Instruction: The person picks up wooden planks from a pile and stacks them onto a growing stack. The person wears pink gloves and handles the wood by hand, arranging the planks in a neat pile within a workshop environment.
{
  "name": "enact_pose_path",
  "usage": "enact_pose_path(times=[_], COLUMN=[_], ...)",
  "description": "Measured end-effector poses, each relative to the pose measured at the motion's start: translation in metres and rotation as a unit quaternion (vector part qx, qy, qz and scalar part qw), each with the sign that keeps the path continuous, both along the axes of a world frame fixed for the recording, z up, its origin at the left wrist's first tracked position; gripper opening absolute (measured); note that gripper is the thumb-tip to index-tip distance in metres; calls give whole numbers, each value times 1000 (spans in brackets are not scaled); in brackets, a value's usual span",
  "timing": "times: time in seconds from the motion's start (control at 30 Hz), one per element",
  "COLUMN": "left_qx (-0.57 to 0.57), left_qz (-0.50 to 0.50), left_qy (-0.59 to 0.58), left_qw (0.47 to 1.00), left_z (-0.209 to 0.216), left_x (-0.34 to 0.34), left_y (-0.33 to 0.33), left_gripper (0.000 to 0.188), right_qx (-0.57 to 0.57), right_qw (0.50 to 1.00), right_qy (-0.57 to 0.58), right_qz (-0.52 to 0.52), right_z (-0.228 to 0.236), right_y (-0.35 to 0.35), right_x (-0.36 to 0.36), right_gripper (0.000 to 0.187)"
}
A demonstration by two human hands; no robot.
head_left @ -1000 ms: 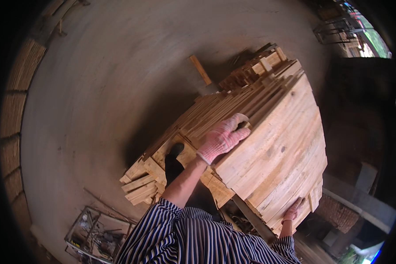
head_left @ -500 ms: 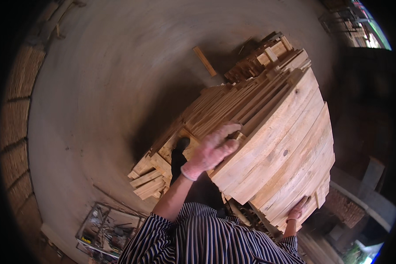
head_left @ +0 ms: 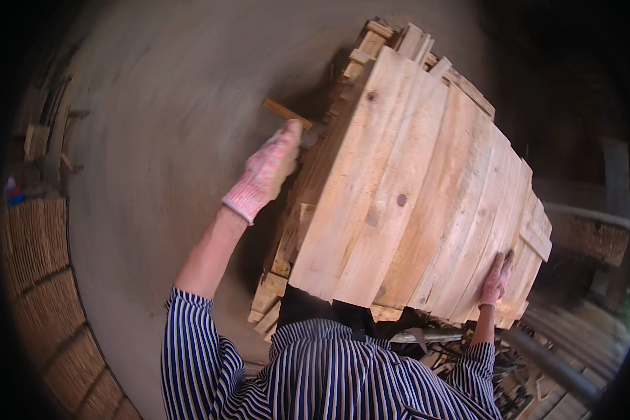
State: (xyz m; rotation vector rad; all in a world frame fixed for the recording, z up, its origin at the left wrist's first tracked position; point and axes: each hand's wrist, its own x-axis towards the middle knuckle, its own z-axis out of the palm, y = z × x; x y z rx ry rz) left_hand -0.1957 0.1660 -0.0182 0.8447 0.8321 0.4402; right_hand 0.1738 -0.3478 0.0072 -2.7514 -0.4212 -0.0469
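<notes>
A broad wooden panel (head_left: 413, 189) of several pale, knotted planks fills the middle and right in front of me. Beneath it a stack of boards (head_left: 308, 189) shows along its left side. My left hand (head_left: 267, 171), in a pink and white knit glove with a yellowish palm, is raised beside the panel's left edge, apart from it. Its fingers stretch forward, seen edge-on, with nothing visible in them. My right hand (head_left: 495, 281), gloved too, lies flat on the panel near its right end, fingers extended beside a short cross-batten (head_left: 535, 238).
A loose stick (head_left: 276, 107) lies on the floor past my left hand. Bundled thin slats (head_left: 38, 245) are stacked along the left. Scrap wood pieces (head_left: 427, 336) lie below the panel's near edge. A grey metal bar (head_left: 553, 364) runs at lower right.
My left hand has lifted from the panel's left edge and swung out to the left and forward. My right hand stays on the panel. The view has turned, and the panel's top faces me more fully.
</notes>
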Motion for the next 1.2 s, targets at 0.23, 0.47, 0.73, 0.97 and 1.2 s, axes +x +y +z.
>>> enact_pose_path(times=[0.23, 0.47, 0.73, 0.97, 1.2], left_qx=[63, 0, 0, 211, 727], left_qz=[-196, -203, -204, -211, -117], left_qy=[150, 171, 197, 307, 398], left_qw=[967, 964, 959, 904, 547], left_z=[-21, 46, 30, 46, 73], left_x=[107, 111, 113, 100, 171], left_y=[0, -24, -20, 21, -148], left_gripper=[83, 62, 60, 91, 105], right_qx=[-25, -55, -62, -21, 289], right_qw=[999, 995, 995, 996, 957], right_qy=[12, 40, 43, 69, 39], right_qz=[-40, -74, -72, -61, 10], right_z=[11, 14, 25, 36, 28], right_y=[22, 11, 14, 20, -96], right_x=[-9, 1, -7, -10, -15], right_gripper=[69, 79, 78, 83, 77])
